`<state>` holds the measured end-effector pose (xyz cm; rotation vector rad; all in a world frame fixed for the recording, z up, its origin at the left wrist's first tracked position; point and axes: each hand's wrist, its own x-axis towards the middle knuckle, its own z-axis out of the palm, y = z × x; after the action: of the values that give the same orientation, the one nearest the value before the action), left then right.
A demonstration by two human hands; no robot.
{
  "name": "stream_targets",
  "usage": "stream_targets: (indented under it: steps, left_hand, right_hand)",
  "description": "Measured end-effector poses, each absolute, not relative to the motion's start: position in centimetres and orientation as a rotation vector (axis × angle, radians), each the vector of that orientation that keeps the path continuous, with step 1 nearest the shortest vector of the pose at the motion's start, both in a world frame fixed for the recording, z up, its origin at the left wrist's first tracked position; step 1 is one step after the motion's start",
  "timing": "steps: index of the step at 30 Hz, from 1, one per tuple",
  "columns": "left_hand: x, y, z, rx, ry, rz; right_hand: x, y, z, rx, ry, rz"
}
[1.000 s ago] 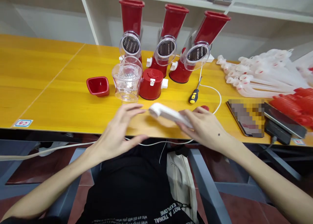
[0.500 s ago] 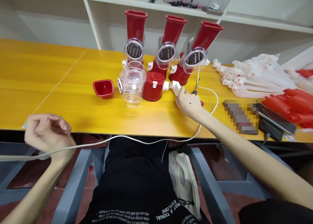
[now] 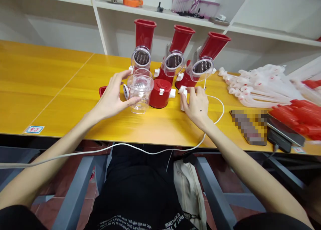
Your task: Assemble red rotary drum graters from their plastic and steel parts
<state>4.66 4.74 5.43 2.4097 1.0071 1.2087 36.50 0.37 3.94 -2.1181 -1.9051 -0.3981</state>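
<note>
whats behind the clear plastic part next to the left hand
A red grater stands behind the clear plastic part; its red chute and perforated disc show above. Its lower section is mostly covered, so details there can't be told.

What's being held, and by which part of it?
Right hand: the white part, by its right side. Left hand: at the clear housing; a hold is unclear.

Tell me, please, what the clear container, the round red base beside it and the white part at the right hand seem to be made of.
Clear container: probably glossy plastic, transparent with bright highlights; glass possible.
Round red base: likely smooth plastic, evenly coloured with sheen.
White part: probably plastic, plain and opaque; finish unclear.
</note>
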Motion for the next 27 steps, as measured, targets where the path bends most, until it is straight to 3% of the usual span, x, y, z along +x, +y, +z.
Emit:
stream_targets:
  steps: [7,12,17,27]
  left_hand:
    - [5.9,5.8,5.6,2.389,1.0,1.307]
    - [6.7,3.4,5.6,2.435,1.093,1.281]
    - [9.0,1.0,5.2,2.378,1.122,1.404]
    - [8.6,0.6,6.3,2.591,0.826,1.306]
  right_hand:
    - [34.9,-0.5,3.9,-1.742,-1.842,-0.35]
    - [41.4,0.0,4.3,-2.035,-1.814,-0.304]
    - [47.6,-0.3,4.4,-2.264,-2.394,-0.252]
    - [47.9,0.9,5.6,-2.322,-2.74,-0.45]
